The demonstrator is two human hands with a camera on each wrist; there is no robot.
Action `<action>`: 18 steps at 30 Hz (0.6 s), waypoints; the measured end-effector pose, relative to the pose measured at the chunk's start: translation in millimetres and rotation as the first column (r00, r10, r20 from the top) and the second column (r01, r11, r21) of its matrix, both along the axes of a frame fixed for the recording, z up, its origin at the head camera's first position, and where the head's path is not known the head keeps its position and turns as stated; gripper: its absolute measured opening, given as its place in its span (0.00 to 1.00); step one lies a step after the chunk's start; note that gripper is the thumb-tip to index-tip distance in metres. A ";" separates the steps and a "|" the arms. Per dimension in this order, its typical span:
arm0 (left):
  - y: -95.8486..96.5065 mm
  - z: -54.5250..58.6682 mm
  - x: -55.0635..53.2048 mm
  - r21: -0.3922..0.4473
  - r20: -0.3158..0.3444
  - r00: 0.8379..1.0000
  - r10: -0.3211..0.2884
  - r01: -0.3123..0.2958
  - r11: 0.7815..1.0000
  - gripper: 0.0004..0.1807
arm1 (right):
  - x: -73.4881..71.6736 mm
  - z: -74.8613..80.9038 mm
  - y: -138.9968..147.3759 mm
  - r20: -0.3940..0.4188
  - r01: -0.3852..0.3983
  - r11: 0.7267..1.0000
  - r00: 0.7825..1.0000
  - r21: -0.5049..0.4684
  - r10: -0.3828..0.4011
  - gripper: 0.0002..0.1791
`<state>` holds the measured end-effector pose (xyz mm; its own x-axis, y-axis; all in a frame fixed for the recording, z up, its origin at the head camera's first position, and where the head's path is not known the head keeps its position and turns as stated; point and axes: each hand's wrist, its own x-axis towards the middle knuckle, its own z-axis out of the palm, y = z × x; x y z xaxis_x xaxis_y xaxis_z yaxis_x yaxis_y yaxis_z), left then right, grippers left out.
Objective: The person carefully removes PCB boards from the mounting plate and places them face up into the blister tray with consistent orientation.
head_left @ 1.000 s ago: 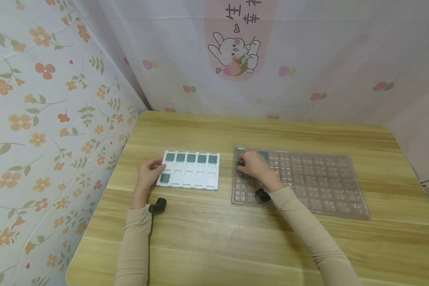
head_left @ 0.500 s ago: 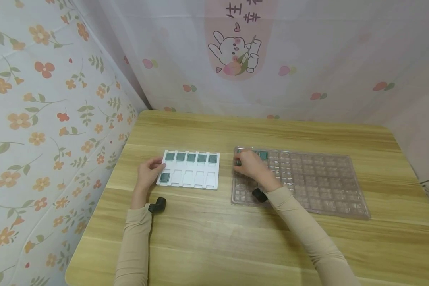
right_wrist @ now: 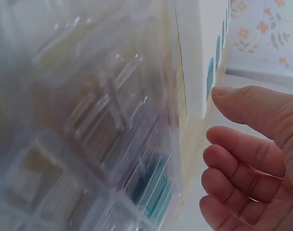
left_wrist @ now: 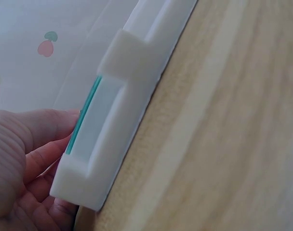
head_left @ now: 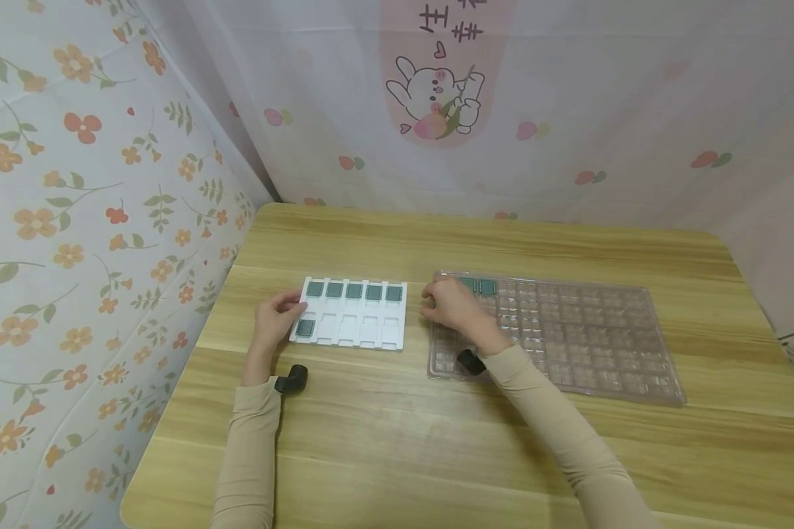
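Observation:
In the head view, my left hand (head_left: 276, 317) holds the left edge of a white tray (head_left: 348, 308), thumb at the rim and fingers at the side. Small green square circuit boards (head_left: 334, 291) fill its far row, and another green board (head_left: 306, 328) sits in the near row's left pocket. My right hand (head_left: 455, 303) is over the left edge of a clear plastic tray (head_left: 589, 338). The right wrist view shows its thumb and loosely bent fingers apart, nothing between them. Green boards (head_left: 487, 287) lie in the clear tray's far left pockets, partly hidden by that hand.
Both trays rest on a wooden table (head_left: 384, 426), a narrow strip of wood between them. A floral curtain (head_left: 73, 257) hangs at the left, and a curtain with a rabbit print (head_left: 430, 103) at the back. Black wrist cameras (head_left: 292, 379) sit on both sleeves.
My right hand has moved left across the clear tray to its left edge. The green board that showed at its fingertips earlier is out of sight there. My left hand stays put.

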<state>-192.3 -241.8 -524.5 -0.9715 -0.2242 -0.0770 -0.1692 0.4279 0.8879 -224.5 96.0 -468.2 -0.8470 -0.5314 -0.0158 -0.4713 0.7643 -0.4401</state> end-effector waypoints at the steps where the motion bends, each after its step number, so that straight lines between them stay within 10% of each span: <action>1: 0.1 0.2 0.0 0.000 -0.001 1.000 0.001 -0.001 1.000 0.19 | -0.1 -0.5 -1.1 -0.001 0.002 1.000 1.000 0.002 -0.002 0.16; 18: -1.3 -0.4 0.5 0.005 -0.006 1.000 -0.004 0.004 1.000 0.18 | 1.8 2.8 -19.2 -0.099 -0.075 0.997 0.992 -0.003 0.075 0.11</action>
<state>-191.8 -243.1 -524.9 -0.9729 -0.2197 -0.0722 -0.1619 0.4243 0.8909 -222.7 76.7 -465.4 -0.8019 -0.5934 0.0695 -0.5685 0.7222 -0.3940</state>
